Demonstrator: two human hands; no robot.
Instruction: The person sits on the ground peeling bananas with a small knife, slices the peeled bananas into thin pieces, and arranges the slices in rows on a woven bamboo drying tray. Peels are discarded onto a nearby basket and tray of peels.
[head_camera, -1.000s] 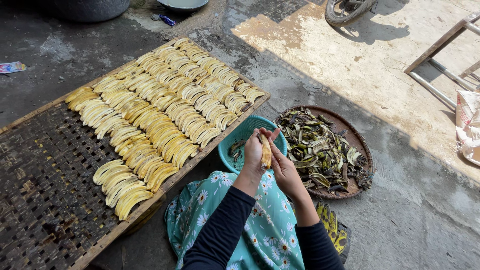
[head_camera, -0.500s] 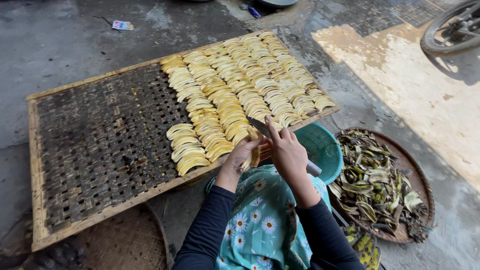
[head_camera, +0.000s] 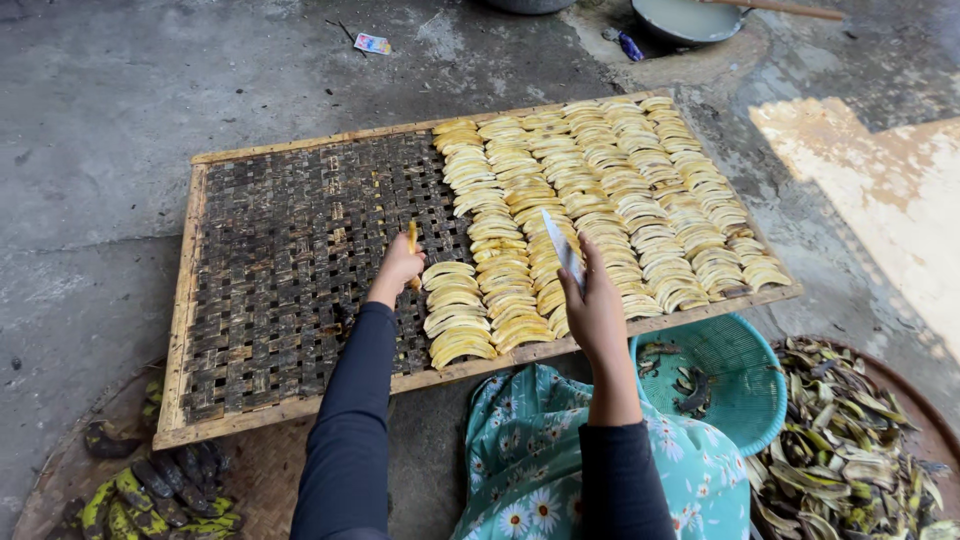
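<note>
Left hand (head_camera: 398, 268) grip clamped on a banana slice (head_camera: 412, 238) over the woven drying tray (head_camera: 290, 270), right hand (head_camera: 595, 315) grip clamped on a knife (head_camera: 562, 250) above the laid slices (head_camera: 600, 200).

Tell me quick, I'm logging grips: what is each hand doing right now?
Left hand: closed on a banana slice, above the woven tray.
Right hand: closed on a knife, blade pointing up.
</note>
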